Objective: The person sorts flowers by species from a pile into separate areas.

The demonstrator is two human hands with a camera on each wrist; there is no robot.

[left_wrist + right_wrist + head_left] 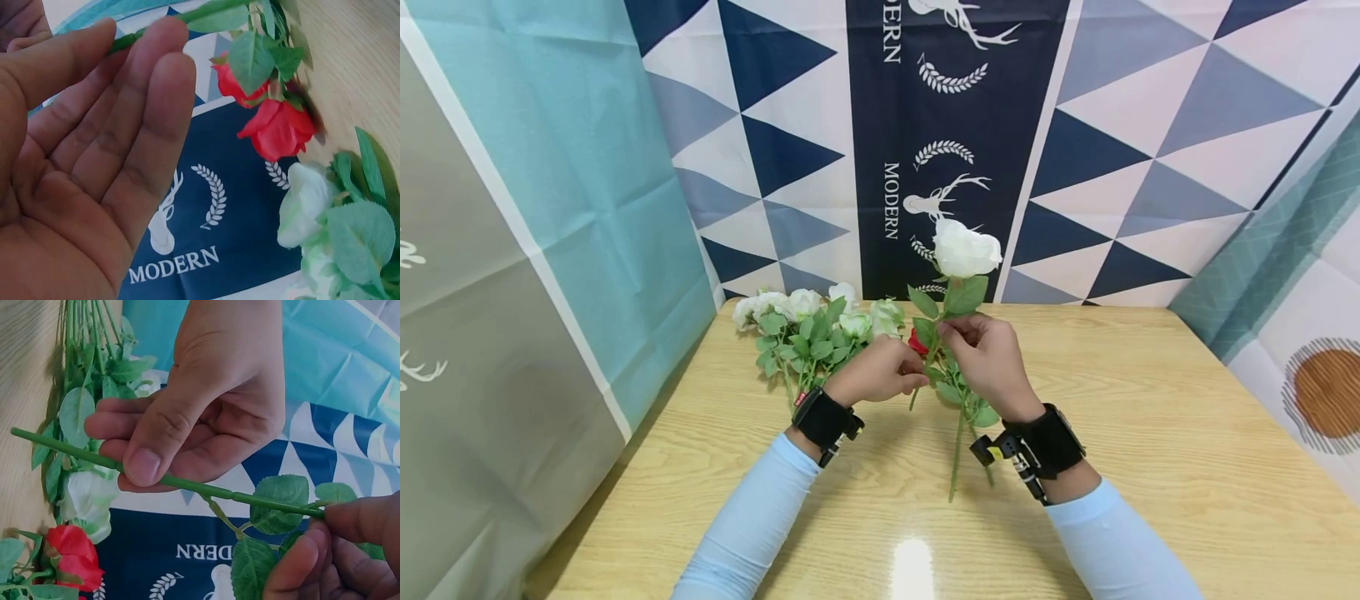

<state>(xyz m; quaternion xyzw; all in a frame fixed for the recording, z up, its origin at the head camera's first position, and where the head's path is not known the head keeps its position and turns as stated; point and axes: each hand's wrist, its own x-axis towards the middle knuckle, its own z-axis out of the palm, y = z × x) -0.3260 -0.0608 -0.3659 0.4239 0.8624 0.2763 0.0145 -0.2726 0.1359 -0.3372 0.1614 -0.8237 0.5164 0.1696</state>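
A white rose (967,248) stands tilted above the table between both hands, its bloom up in front of the backdrop. My right hand (992,358) pinches its stem just under the upper leaves. Lower on the same green stem (244,497), the thumb and fingers of my left hand (880,371) pinch it near the bottom. In the right wrist view, the bare stem end sticks out past my left hand (206,419). Red roses (281,128) lie on the table behind the hands, partly hidden by them in the head view.
Several white roses (805,302) lie bunched at the back left of the wooden table (1150,417), leaves (808,346) spread and stems toward the front. Stems of the red roses (957,458) point forward below my right hand. A patterned cloth backdrop (790,150) borders the back edge.
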